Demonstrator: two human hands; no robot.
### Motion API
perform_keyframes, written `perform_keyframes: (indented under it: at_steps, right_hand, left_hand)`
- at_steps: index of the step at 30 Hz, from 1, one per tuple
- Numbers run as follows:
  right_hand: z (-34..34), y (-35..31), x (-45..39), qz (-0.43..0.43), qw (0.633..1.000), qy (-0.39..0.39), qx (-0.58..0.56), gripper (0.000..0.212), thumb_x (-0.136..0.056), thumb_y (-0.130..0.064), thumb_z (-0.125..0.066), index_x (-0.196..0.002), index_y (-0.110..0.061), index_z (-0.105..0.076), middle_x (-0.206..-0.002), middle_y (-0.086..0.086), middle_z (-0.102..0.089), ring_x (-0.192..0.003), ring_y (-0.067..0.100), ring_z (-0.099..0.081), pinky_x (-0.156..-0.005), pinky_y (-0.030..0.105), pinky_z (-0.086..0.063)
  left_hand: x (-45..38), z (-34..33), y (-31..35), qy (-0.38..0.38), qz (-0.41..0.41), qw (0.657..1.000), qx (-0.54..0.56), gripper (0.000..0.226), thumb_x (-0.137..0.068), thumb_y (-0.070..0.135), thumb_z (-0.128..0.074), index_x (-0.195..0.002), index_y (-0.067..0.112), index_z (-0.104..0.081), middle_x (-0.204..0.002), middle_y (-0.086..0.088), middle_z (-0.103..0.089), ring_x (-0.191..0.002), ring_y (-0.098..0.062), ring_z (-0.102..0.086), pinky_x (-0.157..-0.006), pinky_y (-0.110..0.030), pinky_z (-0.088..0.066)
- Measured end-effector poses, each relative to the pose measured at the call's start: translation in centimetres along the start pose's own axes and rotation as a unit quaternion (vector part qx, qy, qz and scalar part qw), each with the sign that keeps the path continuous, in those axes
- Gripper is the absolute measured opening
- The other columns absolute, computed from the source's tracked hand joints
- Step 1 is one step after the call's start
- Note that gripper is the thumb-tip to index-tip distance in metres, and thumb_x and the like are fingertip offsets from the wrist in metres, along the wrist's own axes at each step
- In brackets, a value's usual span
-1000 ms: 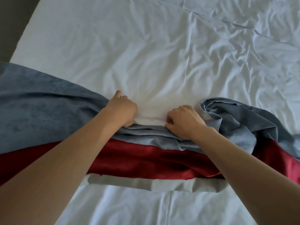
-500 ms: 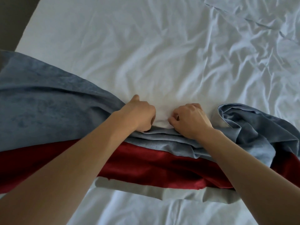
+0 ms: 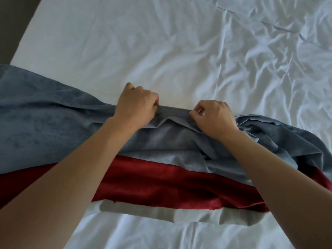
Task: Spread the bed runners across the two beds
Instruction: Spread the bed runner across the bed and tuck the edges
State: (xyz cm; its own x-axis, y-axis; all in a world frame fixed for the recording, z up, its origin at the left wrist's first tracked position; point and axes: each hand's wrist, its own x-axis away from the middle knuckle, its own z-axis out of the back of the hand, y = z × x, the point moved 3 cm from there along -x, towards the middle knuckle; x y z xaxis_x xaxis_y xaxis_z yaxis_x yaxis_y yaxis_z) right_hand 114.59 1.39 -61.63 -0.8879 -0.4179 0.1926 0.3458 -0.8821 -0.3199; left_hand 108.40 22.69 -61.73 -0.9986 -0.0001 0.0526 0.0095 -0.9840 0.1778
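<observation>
Both hands, left hand [image 3: 137, 103] and right hand [image 3: 213, 117], pinch blue runner [image 3: 45, 123] far edge; uneven pull may bunch it on bed [image 3: 161, 51].

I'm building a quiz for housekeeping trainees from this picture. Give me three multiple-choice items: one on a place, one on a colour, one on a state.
1. Where do the hands grip the blue-grey bed runner?
A. Its far edge
B. Its near edge
C. Its left end

2. What colour is the band just nearer than the blue-grey part?
A. Green
B. Red
C. Yellow

3. How does the runner lie to the right of the right hand?
A. Flat and smooth
B. Rolled up tight
C. Bunched in folds

Answers:
1 A: the left hand and right hand pinch the bed runner along its far edge.
2 B: the red band lies there.
3 C: the bunched folds lie heaped on the white sheet.
</observation>
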Motion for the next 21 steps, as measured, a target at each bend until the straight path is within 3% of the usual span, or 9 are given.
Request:
perform_keyframes:
  at_steps: [5, 9, 11, 14, 17, 19, 21]
  right_hand:
    - [0.6, 3.4, -0.2, -0.051, 0.983, -0.174, -0.031, 0.02, -0.081, -0.041, -0.055, -0.073, -0.029, -0.068, -0.077, -0.007, -0.067, -0.079, 0.016, -0.061, -0.069, 0.031, -0.048]
    - [1.8, 5.4, -1.1, -0.077, 0.963, -0.25, -0.06, 0.022, -0.077, -0.034, -0.054, -0.069, -0.025, -0.071, -0.072, 0.001, -0.068, -0.075, 0.019, -0.063, -0.066, 0.036, -0.053]
    - [2.1, 6.2, -1.6, -0.071, 0.971, -0.224, -0.031, 0.021, -0.083, -0.032, -0.056, -0.068, -0.029, -0.071, -0.076, -0.002, -0.068, -0.076, 0.018, -0.062, -0.067, 0.034, -0.054]
    - [2.7, 7.2, -2.8, -0.102, 0.991, -0.085, -0.02, 0.034, -0.09, -0.037, -0.055, -0.062, -0.019, -0.062, -0.068, 0.002, -0.063, -0.069, 0.024, -0.06, -0.062, 0.034, -0.048]
    - [3.9, 7.8, -4.5, -0.13, 0.991, 0.011, -0.036, 0.034, -0.09, -0.035, -0.048, -0.065, -0.016, -0.062, -0.068, 0.004, -0.063, -0.066, 0.026, -0.059, -0.059, 0.032, -0.044]
    - [4.1, 7.3, -5.0, -0.111, 0.991, -0.013, -0.079, 0.032, -0.087, -0.039, -0.051, -0.068, -0.018, -0.066, -0.069, 0.0, -0.066, -0.07, 0.021, -0.061, -0.062, 0.031, -0.047]
    - [3.3, 6.0, -4.7, -0.074, 0.989, -0.092, -0.085, 0.03, -0.08, -0.051, -0.059, -0.066, -0.025, -0.067, -0.067, -0.008, -0.066, -0.07, 0.01, -0.061, -0.06, 0.028, -0.046]
  left_hand:
    - [-0.9, 0.7, -5.1, 0.007, 0.112, 0.993, 0.021, 0.013, -0.092, 0.03, -0.057, -0.089, 0.03, -0.07, -0.085, 0.004, -0.072, -0.083, -0.024, -0.061, -0.093, -0.043, -0.032]
    - [-1.6, 0.1, -3.5, -0.053, 0.061, 0.995, 0.055, 0.013, -0.092, 0.036, -0.057, -0.093, 0.031, -0.07, -0.086, 0.009, -0.072, -0.083, -0.019, -0.063, -0.097, -0.039, -0.03]
    - [-2.1, 0.2, -2.9, -0.019, 0.051, 0.998, 0.023, 0.015, -0.093, 0.034, -0.056, -0.09, 0.03, -0.07, -0.082, 0.006, -0.072, -0.077, -0.02, -0.061, -0.095, -0.039, -0.032]
    - [-3.0, 0.6, -3.8, 0.037, 0.098, 0.994, 0.003, 0.016, -0.094, 0.029, -0.056, -0.089, 0.027, -0.071, -0.08, 0.002, -0.071, -0.076, -0.024, -0.059, -0.092, -0.041, -0.032]
    - [-3.8, 0.6, -3.7, 0.029, 0.114, 0.992, 0.036, 0.016, -0.095, 0.026, -0.055, -0.091, 0.026, -0.07, -0.083, 0.002, -0.071, -0.078, -0.024, -0.06, -0.095, -0.04, -0.03]
    - [-3.9, 0.3, -3.5, 0.004, 0.102, 0.993, 0.058, 0.016, -0.095, 0.027, -0.053, -0.093, 0.027, -0.069, -0.083, 0.005, -0.071, -0.076, -0.022, -0.061, -0.097, -0.039, -0.03]
    - [-3.4, 0.0, -3.7, -0.009, 0.088, 0.995, 0.048, 0.017, -0.095, 0.031, -0.051, -0.092, 0.027, -0.068, -0.078, 0.006, -0.069, -0.071, -0.02, -0.06, -0.097, -0.04, -0.031]
